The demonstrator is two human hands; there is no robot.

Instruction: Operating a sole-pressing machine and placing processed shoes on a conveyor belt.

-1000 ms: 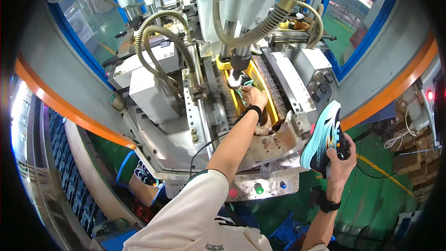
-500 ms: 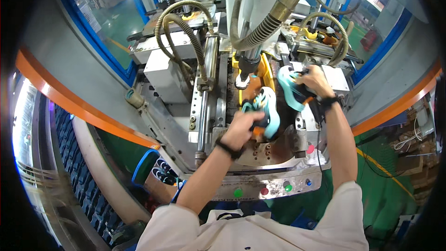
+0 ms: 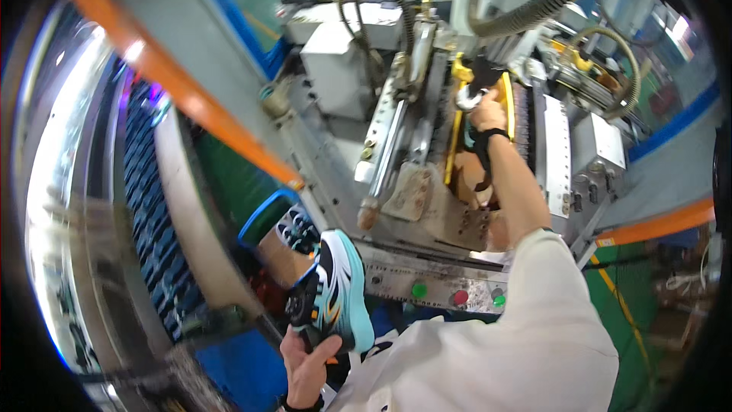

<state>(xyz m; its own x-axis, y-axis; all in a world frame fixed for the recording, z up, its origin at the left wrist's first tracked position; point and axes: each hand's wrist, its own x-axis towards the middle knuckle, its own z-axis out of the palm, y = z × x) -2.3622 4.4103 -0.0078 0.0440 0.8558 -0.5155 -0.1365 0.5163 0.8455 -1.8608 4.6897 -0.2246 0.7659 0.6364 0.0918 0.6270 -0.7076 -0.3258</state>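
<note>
My left hand [image 3: 306, 366] is closed around the heel end of a sneaker [image 3: 347, 286], with a teal sole and a black and white upper. The shoe is held low, in front of my body. My right hand [image 3: 488, 113] reaches into the machine, between the yellow side plates [image 3: 509, 107]. Its fingers are curled beside the white pad [image 3: 469, 98] under the dark press head [image 3: 488, 72]; what they grip, if anything, is hidden. A little teal and black shows below that wrist, too covered to name.
A blue-rimmed bin [image 3: 255, 217] with another pair of shoes [image 3: 297, 230] stands left of the machine. Farther left runs a conveyor [image 3: 156, 236]. Along the machine's front is a panel with green [image 3: 419, 289] and red [image 3: 460, 297] buttons. An orange guard edge [image 3: 191, 91] crosses the left side.
My left hand has drawn a sneaker out of the machine, down and left toward my body. My right hand has moved in under the press head; the shoe it held no longer shows plainly. The view has shifted.
</note>
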